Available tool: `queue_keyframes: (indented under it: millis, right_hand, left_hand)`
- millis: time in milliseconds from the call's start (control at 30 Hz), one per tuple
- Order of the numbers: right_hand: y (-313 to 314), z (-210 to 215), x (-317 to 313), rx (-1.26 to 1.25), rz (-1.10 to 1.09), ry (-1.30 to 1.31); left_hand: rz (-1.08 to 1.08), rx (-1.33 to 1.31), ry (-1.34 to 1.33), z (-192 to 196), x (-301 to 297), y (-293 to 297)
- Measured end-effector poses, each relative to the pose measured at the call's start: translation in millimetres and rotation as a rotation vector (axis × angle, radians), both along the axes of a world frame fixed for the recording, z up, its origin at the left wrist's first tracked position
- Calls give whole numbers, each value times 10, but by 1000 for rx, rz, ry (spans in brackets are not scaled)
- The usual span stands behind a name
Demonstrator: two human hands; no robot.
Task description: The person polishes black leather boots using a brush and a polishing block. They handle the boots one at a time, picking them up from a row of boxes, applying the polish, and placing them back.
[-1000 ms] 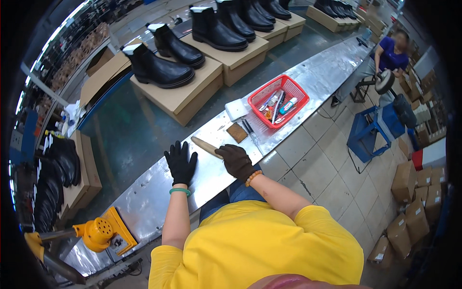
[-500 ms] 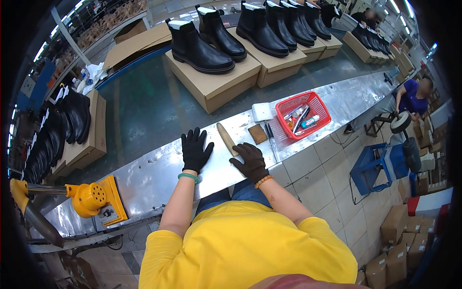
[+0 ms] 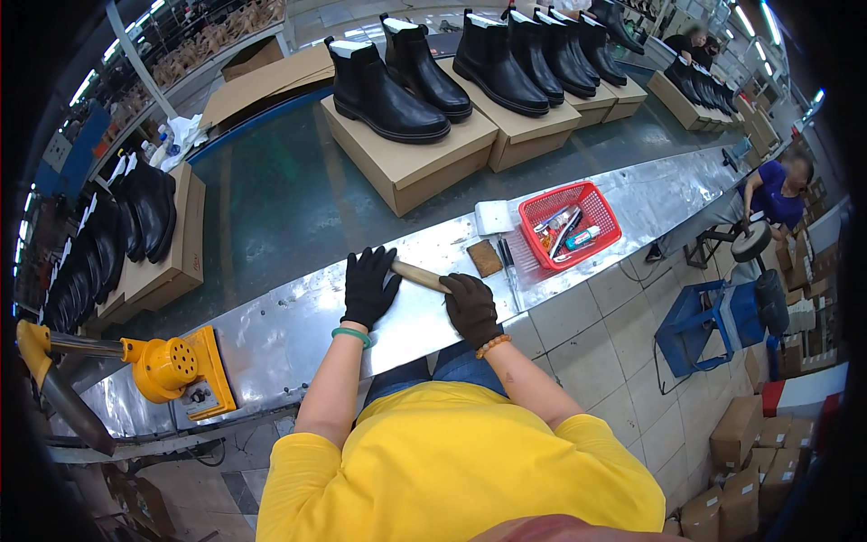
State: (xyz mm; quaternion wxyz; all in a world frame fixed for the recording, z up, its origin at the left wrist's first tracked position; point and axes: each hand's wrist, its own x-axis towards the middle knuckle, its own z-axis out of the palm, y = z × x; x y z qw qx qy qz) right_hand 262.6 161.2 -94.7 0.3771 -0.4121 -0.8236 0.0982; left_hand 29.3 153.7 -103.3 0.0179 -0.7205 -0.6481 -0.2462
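L hand (image 3: 368, 287) gloved, flat on wooden handle (image 3: 419, 275); R hand (image 3: 470, 307) loosely curled over handle end, grip unclear

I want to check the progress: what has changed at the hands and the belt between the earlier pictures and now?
The boots on boxes moved along the belt toward the person's right. The left hand and right hand stayed flat on the metal ledge, the wooden stick between them. Red basket unchanged.

Gloved hands (image 3: 420, 294) flat on metal bench (image 3: 289, 334), wooden handle (image 3: 419, 275) between (both touching)
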Motion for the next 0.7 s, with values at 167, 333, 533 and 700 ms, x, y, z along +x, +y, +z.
queue_keyframes:
  millis: [167, 333, 533, 700]
  right_hand:
    - [-25, 0, 8, -14, -17, 20]
    - [-26, -81, 39, 9, -2, 13]
    - [-39, -83, 43, -3, -8, 24]
    - [-61, -25, 36, -44, -29, -13]
  left_hand:
    - [-68, 63, -36, -43, -26, -28]
    - [-96, 96, -166, -61, -34, -34]
    - [-103, 82, -272, -36, -56, -55]
    - [-102, 91, -290, -60, -62, -51]
